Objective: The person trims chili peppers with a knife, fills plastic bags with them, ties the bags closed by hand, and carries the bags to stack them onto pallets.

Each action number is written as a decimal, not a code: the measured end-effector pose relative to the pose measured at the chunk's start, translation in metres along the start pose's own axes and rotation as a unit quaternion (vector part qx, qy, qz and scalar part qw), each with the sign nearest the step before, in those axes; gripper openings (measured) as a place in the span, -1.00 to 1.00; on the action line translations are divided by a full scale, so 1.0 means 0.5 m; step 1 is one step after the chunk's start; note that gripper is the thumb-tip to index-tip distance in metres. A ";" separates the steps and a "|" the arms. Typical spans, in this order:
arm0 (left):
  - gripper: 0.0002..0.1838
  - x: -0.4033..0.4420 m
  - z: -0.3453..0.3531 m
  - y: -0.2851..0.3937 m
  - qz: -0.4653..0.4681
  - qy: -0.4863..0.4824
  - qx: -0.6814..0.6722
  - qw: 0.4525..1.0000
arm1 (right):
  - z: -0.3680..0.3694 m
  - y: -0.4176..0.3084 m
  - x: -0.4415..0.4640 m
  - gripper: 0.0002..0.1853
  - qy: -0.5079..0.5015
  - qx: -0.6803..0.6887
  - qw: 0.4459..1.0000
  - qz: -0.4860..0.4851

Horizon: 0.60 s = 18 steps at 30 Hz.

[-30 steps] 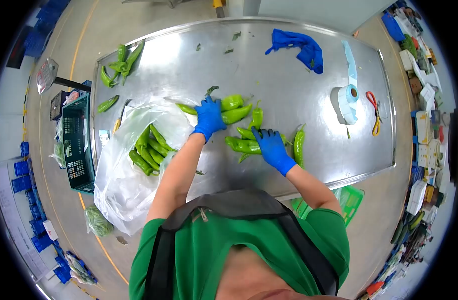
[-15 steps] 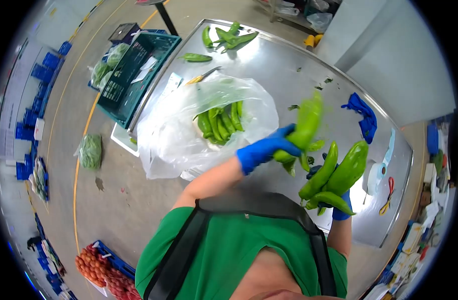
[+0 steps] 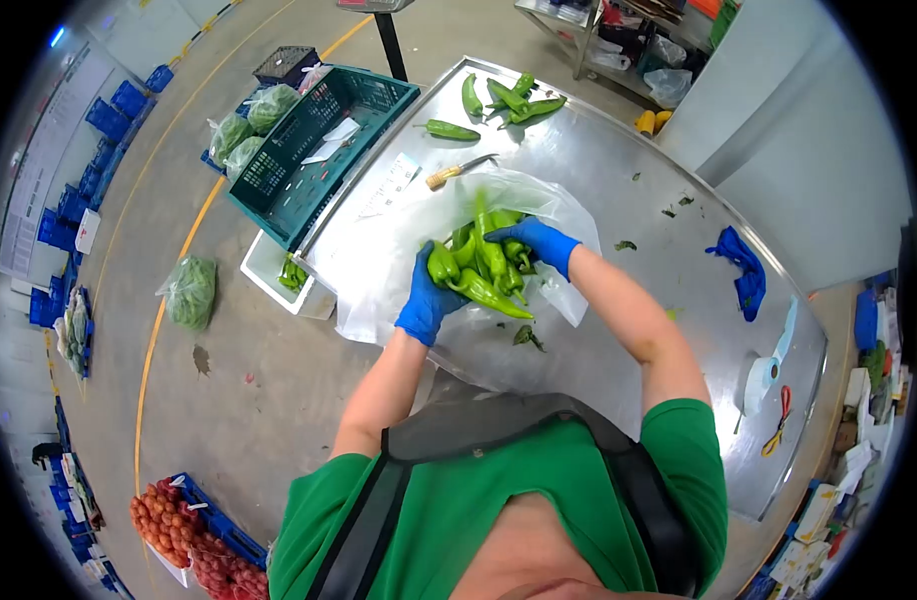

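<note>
Several long green peppers [image 3: 487, 255] are bunched between my two blue-gloved hands, over the mouth of a clear plastic bag [image 3: 369, 310]. My left hand [image 3: 432, 297] cups the bunch from its left side, fingers curled round the lowest peppers. From the right, my right hand [image 3: 539, 243] grips the peppers with its fingers across them. The bag lies open on the steel table, and the bunch hides much of its inside. More loose green peppers [image 3: 524, 105] rest near the table's far edge.
A knife [image 3: 459, 171] and a paper label lie beyond the bag. A green crate [image 3: 314, 150] stands left of the table [image 3: 619, 340], above a white box [image 3: 279, 270] holding peppers. At right are a blue cloth [image 3: 741, 272], tape roll [image 3: 762, 378] and scissors [image 3: 779, 420].
Both hands have moved left from over the middle and right of the table to the bag, bringing the green peppers with them. The peppers lying near the hands are gone from the table.
</note>
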<state>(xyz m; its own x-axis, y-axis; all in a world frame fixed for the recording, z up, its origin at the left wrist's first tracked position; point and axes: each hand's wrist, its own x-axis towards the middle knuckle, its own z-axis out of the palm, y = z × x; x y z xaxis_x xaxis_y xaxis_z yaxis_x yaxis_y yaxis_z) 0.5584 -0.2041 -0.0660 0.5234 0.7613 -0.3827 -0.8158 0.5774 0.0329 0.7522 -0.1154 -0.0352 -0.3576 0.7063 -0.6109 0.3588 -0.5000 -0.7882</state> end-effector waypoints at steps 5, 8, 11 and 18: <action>-0.43 0.016 -0.089 0.021 0.089 0.019 -0.009 0.996 | -0.018 0.012 0.046 -0.66 0.089 -0.471 0.832 -0.278; -0.47 -0.008 -0.119 0.034 0.021 0.065 0.004 0.998 | 0.004 -0.217 0.009 -0.71 0.065 -0.335 0.922 -0.183; -0.49 -0.005 -0.165 0.026 0.008 0.105 0.181 0.978 | 0.008 -0.264 0.303 -0.57 0.222 -0.336 0.896 -0.187; -0.54 -0.021 -0.033 0.097 -0.024 0.195 0.246 0.949 | 0.102 -0.103 0.626 -0.49 0.259 -0.589 0.765 -0.018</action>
<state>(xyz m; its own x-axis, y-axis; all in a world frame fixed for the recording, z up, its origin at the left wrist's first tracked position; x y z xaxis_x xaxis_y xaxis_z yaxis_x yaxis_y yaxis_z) 0.5091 -0.1889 -0.0754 0.3474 0.6191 -0.7043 -0.5292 0.7495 0.3977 0.5778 0.1060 -0.1898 -0.1058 0.9656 -0.2376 0.9941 0.1083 -0.0027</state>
